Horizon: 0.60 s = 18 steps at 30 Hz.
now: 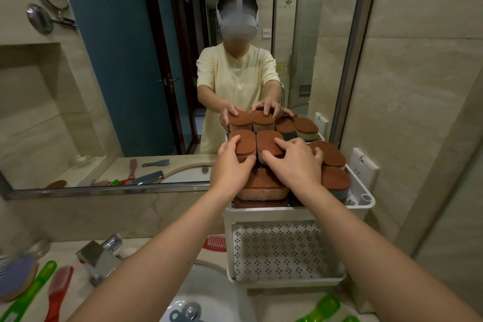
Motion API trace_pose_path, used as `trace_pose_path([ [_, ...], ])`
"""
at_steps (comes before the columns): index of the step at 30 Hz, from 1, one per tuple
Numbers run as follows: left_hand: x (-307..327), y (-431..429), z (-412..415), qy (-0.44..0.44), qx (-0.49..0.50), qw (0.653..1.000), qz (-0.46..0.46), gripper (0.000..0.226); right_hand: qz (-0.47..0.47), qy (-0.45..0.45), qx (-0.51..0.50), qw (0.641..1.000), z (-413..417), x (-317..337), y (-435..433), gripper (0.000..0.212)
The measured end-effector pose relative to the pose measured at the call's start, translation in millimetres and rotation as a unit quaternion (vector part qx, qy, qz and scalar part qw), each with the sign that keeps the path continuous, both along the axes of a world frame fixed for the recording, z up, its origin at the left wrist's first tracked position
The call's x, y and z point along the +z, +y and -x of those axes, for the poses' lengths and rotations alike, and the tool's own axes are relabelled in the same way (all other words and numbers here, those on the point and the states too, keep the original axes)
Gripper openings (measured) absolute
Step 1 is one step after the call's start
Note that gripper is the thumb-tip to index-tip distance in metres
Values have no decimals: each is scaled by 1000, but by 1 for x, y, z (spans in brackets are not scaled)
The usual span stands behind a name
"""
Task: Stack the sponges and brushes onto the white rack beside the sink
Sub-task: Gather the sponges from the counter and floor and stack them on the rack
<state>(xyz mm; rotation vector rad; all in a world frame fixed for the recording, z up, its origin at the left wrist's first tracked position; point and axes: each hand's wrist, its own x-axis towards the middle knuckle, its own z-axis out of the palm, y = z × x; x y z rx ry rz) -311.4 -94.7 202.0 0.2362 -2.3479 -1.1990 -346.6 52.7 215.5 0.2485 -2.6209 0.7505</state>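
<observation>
The left hand [232, 166] grips the sponge [244, 144] under its curled fingers; the right hand [295, 163] grips the neighbouring sponge [268, 141] likewise (both brown-topped), with the rack [295, 214] below the fingertips.

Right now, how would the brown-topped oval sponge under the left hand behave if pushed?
Probably light, squashy: the brown-topped oval sponge under the left hand shows thick foam. Its rough top should resist slipping. Perched on stacked sponges in the white plastic rack, it may tip; the right hand grips its neighbour.

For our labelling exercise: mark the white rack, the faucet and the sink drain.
white rack [271, 214]: head view, front top rim.
faucet [99, 260]: head view, spout body.
sink drain [192, 311]: head view, metal stopper.
</observation>
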Motion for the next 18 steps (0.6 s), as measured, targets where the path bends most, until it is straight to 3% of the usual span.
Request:
trace_pose_path([
  [6, 8, -6, -2, -38, -43, 998, -9, 74, -52, -37, -8, 998, -1, 12, -2, 65],
  [10, 14, -9, -10, -15, -59, 997, -40, 79, -6, -27, 20, 999, -12, 18, -5, 67],
  [15, 14, -19, -36, 44, -8, 992, -122, 58, 128, 15, 138, 982, -44, 22, -21, 58],
  [18, 10, -32, -62, 89, 12, 982, -166, 41, 160, 55, 191, 967, -67, 19, -37, 50],
])
